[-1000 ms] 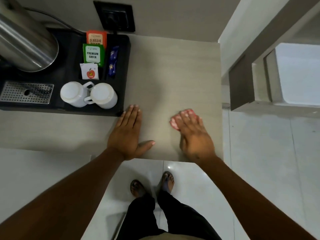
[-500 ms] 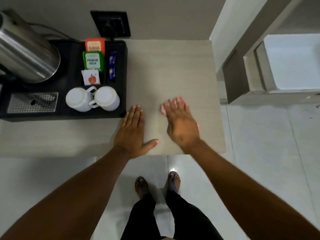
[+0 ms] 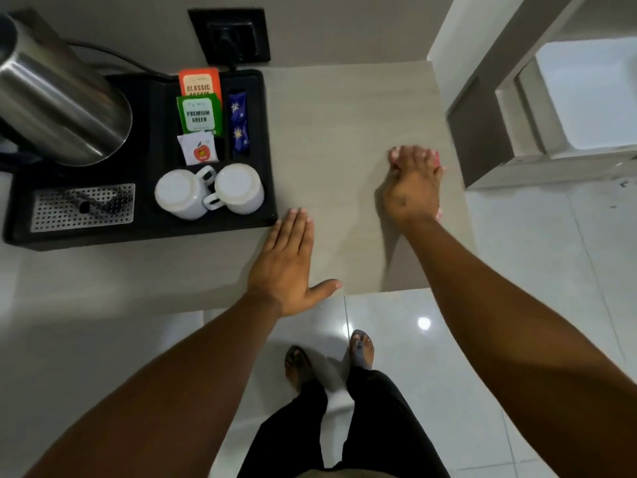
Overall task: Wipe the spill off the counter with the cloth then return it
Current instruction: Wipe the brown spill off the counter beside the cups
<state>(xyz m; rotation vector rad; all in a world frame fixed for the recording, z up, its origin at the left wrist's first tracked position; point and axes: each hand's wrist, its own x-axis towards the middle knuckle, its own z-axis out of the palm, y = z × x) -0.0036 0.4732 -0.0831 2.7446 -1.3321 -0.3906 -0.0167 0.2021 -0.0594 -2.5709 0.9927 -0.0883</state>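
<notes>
My right hand (image 3: pixel 412 189) presses flat on a pink cloth (image 3: pixel 437 162) on the beige counter (image 3: pixel 337 132), near the counter's right edge. Only thin pink edges of the cloth show beyond my fingertips and beside my wrist; the rest is hidden under the palm. My left hand (image 3: pixel 286 267) lies flat on the counter near its front edge, fingers together and thumb out, holding nothing, its fingertips just short of the black tray's corner. I cannot make out any spill on the counter surface.
A black tray (image 3: pixel 144 236) at the left carries a steel kettle (image 3: pixel 58 108), two upturned white mugs (image 3: pixel 210 193), tea sachets (image 3: pixel 199 112) and a drip grille (image 3: pixel 82 207). A wall socket (image 3: pixel 229 36) sits behind. Right of the counter is a drop to the tiled floor (image 3: pixel 551 270).
My right hand slid the cloth across the counter, first left, then right and farther back toward the right edge. My left hand has stayed planted in the same place.
</notes>
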